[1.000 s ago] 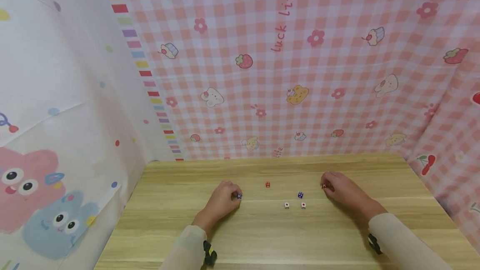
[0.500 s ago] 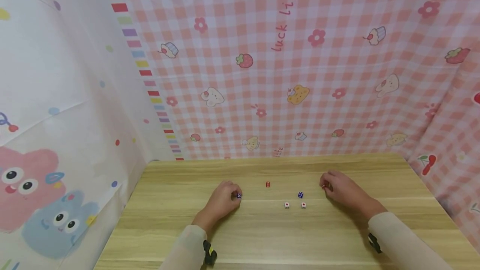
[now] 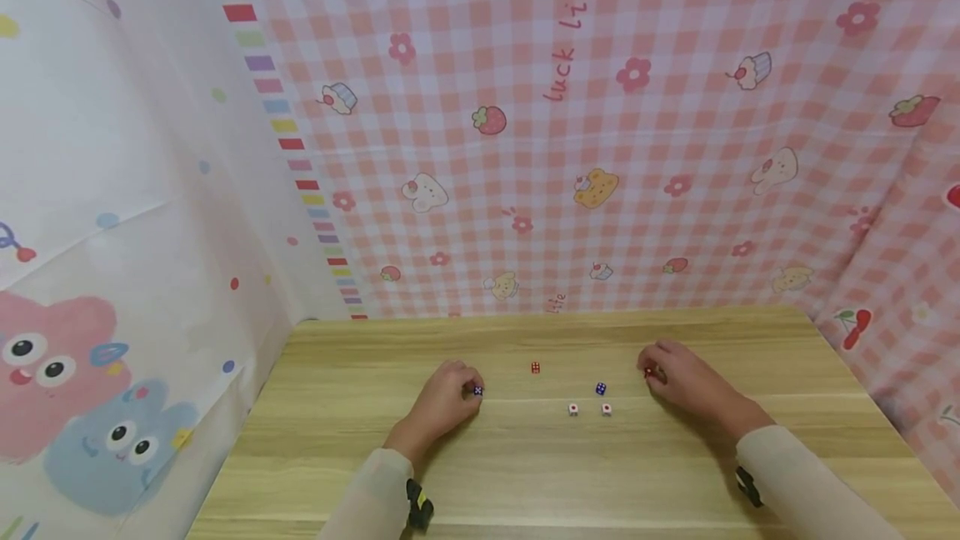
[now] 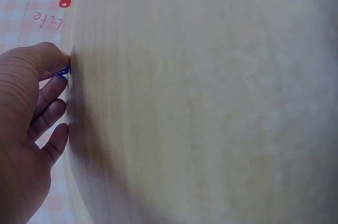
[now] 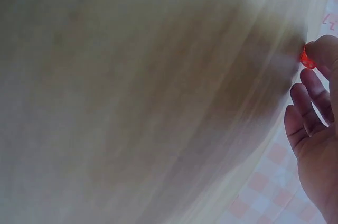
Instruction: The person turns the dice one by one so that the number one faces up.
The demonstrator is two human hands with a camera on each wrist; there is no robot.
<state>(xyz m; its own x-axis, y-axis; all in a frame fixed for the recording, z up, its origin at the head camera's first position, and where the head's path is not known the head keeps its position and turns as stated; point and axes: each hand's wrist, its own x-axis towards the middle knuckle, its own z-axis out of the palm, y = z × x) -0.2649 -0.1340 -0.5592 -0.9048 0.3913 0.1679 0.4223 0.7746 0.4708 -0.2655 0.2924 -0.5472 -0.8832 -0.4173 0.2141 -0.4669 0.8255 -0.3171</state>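
On the left of the wooden table, my left hand (image 3: 446,398) pinches a blue die (image 3: 477,391) between thumb and fingers, low at the tabletop. The left wrist view shows only part of that blue die (image 4: 63,71) below the thumb. At the right, my right hand (image 3: 686,377) pinches a red die (image 3: 648,372); in the right wrist view the red die (image 5: 307,59) is partly covered by the thumb. Between the hands lie another red die (image 3: 536,367), another blue die (image 3: 601,388), and two white dice, the left white die (image 3: 573,410) and the right white die (image 3: 607,410).
The wooden table (image 3: 525,473) ends at the back against a pink checked cloth (image 3: 465,232). A white printed cloth (image 3: 172,273) hangs along the left side. Each sleeve bears a dark wrist strap, such as the left strap (image 3: 418,505).
My right hand shifts very slightly left with the red die. The left hand and the dice on the table stay in place.
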